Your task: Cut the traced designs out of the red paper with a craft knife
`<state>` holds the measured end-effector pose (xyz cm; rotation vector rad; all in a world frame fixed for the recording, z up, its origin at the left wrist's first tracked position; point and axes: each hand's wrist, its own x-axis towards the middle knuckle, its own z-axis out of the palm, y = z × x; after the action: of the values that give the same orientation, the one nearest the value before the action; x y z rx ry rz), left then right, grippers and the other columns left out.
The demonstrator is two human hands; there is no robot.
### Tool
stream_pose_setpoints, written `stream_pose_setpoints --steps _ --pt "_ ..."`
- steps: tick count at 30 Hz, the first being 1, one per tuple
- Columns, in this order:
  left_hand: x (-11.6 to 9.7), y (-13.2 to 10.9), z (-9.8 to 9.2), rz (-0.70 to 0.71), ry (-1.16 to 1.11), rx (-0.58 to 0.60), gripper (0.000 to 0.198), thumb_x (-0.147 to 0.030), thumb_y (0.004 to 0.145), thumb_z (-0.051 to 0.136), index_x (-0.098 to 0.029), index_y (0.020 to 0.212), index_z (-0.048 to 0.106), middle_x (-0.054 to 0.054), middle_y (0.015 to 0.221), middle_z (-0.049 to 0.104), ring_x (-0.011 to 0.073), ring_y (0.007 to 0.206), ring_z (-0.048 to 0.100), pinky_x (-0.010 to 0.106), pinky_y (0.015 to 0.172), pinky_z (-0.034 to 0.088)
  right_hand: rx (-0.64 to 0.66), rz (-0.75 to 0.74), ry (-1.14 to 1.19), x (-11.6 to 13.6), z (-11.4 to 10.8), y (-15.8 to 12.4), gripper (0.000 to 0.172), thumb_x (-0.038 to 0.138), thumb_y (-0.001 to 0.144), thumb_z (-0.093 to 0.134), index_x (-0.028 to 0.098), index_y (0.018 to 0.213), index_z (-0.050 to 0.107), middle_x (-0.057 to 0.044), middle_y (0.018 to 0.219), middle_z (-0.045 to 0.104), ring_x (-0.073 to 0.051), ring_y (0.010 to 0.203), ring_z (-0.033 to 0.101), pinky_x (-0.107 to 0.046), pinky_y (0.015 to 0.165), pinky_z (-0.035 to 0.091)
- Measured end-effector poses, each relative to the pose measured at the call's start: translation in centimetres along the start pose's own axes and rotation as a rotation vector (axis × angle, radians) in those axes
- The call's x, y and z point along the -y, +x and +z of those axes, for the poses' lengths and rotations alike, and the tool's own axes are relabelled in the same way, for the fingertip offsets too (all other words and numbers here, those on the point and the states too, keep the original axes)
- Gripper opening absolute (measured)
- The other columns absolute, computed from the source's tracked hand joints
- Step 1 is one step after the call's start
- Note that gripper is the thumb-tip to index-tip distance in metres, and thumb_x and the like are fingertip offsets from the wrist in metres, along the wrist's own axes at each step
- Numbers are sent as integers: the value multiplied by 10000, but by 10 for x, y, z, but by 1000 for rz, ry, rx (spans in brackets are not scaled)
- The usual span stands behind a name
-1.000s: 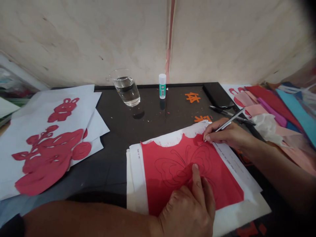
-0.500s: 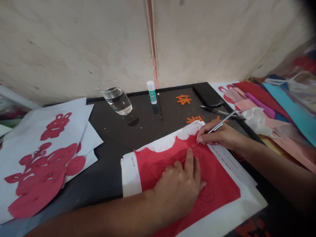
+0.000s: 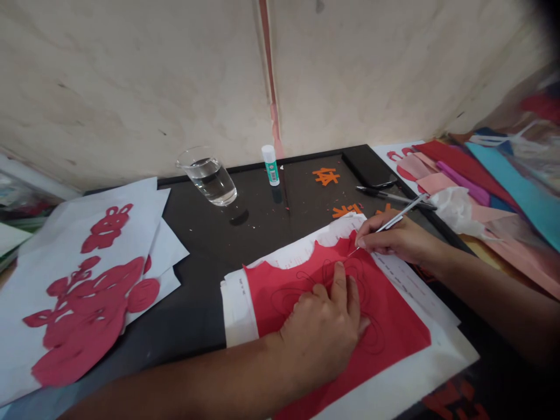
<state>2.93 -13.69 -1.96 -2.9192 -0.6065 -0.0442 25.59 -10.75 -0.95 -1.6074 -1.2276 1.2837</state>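
Note:
A sheet of red paper with a notched upper edge and thin dark looping lines lies on white printed sheets. My left hand presses on its middle, index finger stretched out and the others partly bent, holding nothing. In a pinch, my right hand grips a slim silver pen-like tool. Its thin tip meets the red paper near the upper edge, just above my left index fingertip. Whether it is a pen or a blade, I cannot tell.
Red paper cutouts rest on white sheets at left. Behind stand a glass of water and a glue stick. Orange cut-out characters, a black pen and a black phone-like slab lie farther right, beside coloured papers.
The view has shifted slightly, so everything sits a little farther right. The tool's tip stays by my left index fingertip, and both hands keep nearly the same pose.

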Motion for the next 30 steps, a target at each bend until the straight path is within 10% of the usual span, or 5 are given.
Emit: stream_pose_setpoints --steps 30 --pt "7 6 -7 -21 -147 143 474 -433 965 426 -149 1335 510 279 1486 377 304 761 700 419 535 570 -272 -32 -23 -14 5 -27 123 260 689 696 164 615 678 3 504 550 -83 450 382 -247 417 242"
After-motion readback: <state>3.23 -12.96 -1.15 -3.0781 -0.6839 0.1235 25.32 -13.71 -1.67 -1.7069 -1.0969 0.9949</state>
